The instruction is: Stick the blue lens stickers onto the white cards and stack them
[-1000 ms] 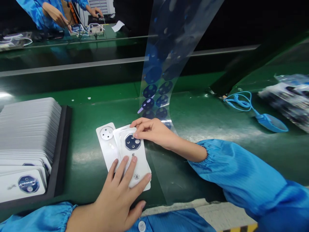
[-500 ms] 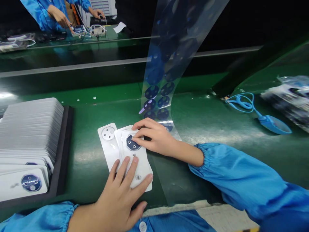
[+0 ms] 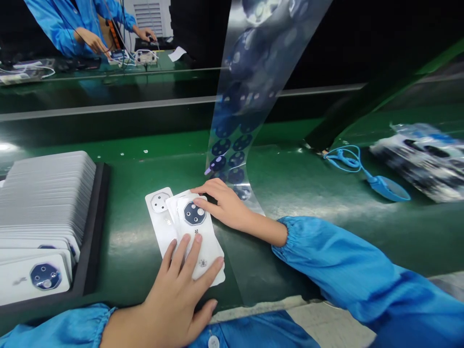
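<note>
Saw green worktop spread wide, glossy, with white glare at left edge, softer sheen right of centre, few white flecks towards back. Noted low black panel behind, topped by pale strip running left to right. Spotted farther green bench at upper left, grey-white louvred panel beyond. Found black backdrop at upper right, too dark to read. Made out dark post slanting up rightward from worktop. Glimpsed pale floor below worktop's near edge.
</note>
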Tool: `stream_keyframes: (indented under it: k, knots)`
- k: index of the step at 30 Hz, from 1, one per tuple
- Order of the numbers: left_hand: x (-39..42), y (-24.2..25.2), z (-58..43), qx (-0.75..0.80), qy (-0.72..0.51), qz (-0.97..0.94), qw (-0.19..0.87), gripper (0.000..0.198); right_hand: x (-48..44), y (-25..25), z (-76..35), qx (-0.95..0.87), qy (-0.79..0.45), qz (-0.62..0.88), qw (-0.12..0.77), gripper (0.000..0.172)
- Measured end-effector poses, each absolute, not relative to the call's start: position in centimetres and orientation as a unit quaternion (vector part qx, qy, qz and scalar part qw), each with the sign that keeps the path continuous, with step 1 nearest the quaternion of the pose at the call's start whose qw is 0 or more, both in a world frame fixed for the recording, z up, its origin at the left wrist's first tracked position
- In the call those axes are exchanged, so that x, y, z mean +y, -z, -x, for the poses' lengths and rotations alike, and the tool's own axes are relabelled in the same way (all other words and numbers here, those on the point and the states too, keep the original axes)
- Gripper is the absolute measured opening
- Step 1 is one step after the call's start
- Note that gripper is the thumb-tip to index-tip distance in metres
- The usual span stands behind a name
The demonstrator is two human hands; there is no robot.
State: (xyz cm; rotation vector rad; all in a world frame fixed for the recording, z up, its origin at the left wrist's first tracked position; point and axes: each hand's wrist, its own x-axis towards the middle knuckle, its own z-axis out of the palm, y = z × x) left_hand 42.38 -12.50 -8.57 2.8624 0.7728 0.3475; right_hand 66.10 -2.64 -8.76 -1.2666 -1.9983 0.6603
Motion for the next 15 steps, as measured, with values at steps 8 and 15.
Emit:
stream_keyframes:
  k: [8,15]
  knots:
    - [-12.5,8.6,-42.2,0.255,-0.117,-0.957,0.080,0.075,-2.6,8.0,-66.8,-0.828,-0.113,0.438,0.331,0.031]
    - [-13.5,9.9,-41.9,0.274,-0.149,-0.948,0.067,0.085,-4.8,7.0,-66.9,-0.826,-0.099,0.445,0.332,0.030]
